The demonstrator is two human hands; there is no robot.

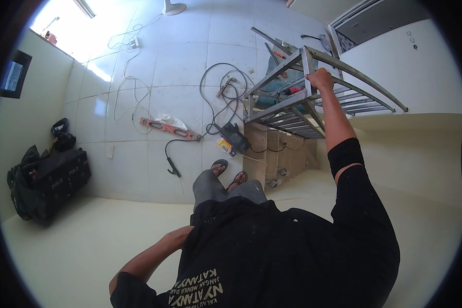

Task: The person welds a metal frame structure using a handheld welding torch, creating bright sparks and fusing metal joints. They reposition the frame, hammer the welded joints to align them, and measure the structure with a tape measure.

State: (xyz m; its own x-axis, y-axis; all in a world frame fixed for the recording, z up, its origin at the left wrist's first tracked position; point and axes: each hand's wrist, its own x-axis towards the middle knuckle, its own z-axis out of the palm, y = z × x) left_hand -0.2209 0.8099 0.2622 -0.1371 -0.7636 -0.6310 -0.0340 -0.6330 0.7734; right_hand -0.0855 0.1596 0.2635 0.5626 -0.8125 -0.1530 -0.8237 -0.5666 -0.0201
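Observation:
My right arm stretches forward, and my right hand point(321, 79) is closed around a bar of a grey metal frame point(309, 64). This welded frame is a tall structure with rows of parallel bars, like a stair railing, and stands at the right. My left hand point(182, 236) rests against my hip by my black shirt; its fingers are hidden by the clothing. Behind the frame lie a bluish sheet and tools with red handles point(294, 90), partly covered by the bars.
A black welding machine point(234, 136) sits beside my feet with dark cables. An electrode holder point(173, 168) and a red spirit level point(170, 129) lie on the tiles. White cord point(133, 78) trails behind them. A black bag point(61, 174) is at the left wall; wooden steps point(255, 154) descend at right.

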